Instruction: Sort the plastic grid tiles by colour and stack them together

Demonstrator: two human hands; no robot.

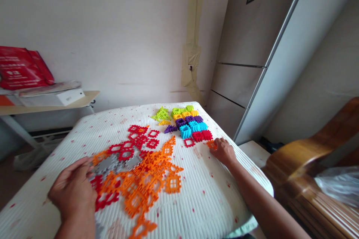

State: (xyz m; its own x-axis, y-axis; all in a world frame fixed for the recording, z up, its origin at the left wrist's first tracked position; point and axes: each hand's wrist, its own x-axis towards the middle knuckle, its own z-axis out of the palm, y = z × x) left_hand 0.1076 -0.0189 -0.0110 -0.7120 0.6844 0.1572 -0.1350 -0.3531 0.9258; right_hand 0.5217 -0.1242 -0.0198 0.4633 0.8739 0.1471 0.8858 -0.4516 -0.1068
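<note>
My right hand (223,151) reaches across the white quilted table (207,198) and pinches a small orange block (211,144) beside a row of stacked red blocks (202,135). Behind them stand cyan (193,129), purple (188,120) and yellow-green blocks (183,112) in rows. My left hand (74,188) rests at the left edge of a loose pile of flat orange pieces (148,183), grey pieces (116,163) and red pieces (137,140), fingers curled on the pile's edge.
A fridge (252,56) stands behind the table on the right. A wooden chair (311,179) with a plastic bag is at the right. A shelf at the left carries a red bag (22,68) and a white box (53,98).
</note>
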